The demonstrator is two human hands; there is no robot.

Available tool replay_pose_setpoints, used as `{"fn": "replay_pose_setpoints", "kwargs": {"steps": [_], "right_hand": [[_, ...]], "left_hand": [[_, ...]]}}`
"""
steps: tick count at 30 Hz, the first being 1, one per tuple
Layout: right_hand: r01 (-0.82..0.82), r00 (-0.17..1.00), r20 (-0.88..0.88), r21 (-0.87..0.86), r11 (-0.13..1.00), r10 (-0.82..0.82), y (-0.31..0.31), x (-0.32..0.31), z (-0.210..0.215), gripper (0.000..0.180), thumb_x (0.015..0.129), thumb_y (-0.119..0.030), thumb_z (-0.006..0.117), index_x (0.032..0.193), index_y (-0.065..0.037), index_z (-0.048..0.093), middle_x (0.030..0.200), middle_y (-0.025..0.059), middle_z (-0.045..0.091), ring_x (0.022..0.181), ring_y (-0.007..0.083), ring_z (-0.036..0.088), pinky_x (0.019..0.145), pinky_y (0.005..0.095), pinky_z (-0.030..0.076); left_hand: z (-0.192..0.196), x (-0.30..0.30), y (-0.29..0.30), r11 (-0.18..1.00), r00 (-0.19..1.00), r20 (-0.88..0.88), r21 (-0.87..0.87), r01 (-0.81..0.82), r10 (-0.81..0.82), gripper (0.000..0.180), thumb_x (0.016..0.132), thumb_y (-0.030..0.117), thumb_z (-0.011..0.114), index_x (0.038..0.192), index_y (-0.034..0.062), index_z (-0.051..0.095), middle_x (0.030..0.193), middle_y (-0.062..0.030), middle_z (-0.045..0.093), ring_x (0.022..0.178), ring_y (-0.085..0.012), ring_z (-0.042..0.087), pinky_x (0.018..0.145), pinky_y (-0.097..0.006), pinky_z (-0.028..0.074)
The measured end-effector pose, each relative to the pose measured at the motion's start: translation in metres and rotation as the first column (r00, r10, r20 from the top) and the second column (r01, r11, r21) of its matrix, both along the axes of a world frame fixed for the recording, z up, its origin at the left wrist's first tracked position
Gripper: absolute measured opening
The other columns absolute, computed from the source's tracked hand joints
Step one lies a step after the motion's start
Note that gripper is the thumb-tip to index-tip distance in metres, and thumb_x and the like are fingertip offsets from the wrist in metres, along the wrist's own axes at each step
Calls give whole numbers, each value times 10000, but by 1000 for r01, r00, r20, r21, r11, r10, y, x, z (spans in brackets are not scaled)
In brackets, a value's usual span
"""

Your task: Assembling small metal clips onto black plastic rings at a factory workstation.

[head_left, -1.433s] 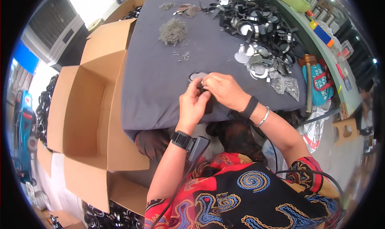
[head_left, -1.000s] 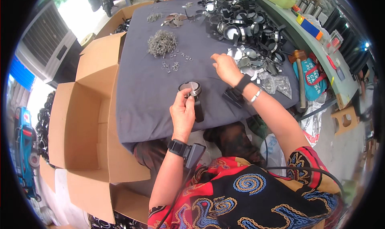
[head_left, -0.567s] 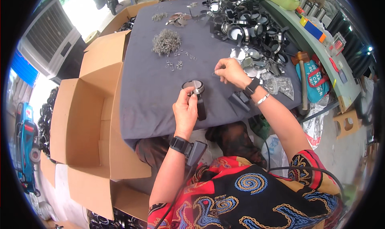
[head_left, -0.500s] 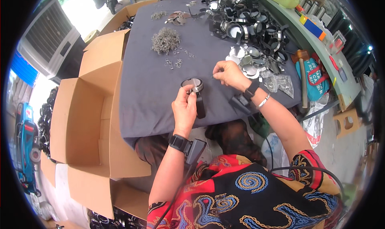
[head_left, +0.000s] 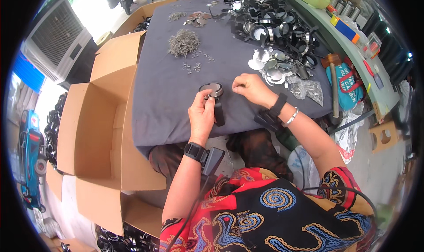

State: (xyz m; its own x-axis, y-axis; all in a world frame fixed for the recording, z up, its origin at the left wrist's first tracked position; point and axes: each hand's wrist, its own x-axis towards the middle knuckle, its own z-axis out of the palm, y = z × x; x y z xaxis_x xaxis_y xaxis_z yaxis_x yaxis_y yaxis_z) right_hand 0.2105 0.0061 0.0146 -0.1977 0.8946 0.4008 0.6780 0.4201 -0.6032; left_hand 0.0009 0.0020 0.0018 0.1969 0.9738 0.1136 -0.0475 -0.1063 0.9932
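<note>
black-silver piece, grey cloth, red-black shirt with blue swirls

The left hand held a round black part. The right hand, fingers pinched, hung near it above the table.

Strong daylight washes out the upper left, where a tall grey air cooler stands. A table draped in grey cloth fills the centre. A long greenish bench runs down the right side, near a tan stool on the pale floor. A small light glows at the far right.
</note>
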Motion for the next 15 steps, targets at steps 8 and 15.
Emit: {"fn": "replay_pose_setpoints", "kwargs": {"steps": [8, 15], "right_hand": [[-70, 892, -448, -287, 955, -69, -28, -43, 26, 27, 850, -25, 582, 834, -5, 572, 658, 18, 578, 511, 69, 542, 473, 239, 437], [-35, 944, -325, 84, 996, 61, -23, -60, 5, 57, 825, 4, 604, 860, -17, 564, 749, 63, 567, 611, 185, 579, 551, 296, 454]], "left_hand": [[-4, -1, 3, 1000, 999, 48, -1, 6, -6, 177, 913, 67, 528, 1075, 32, 592, 642, 7, 525, 472, -46, 474, 406, -228, 403], [-3, -3, 4, 998, 998, 4, 2, 61, -61, 221, 921, 48, 476, 1119, -3, 563, 745, -5, 549, 487, -38, 466, 408, -202, 406]]}}
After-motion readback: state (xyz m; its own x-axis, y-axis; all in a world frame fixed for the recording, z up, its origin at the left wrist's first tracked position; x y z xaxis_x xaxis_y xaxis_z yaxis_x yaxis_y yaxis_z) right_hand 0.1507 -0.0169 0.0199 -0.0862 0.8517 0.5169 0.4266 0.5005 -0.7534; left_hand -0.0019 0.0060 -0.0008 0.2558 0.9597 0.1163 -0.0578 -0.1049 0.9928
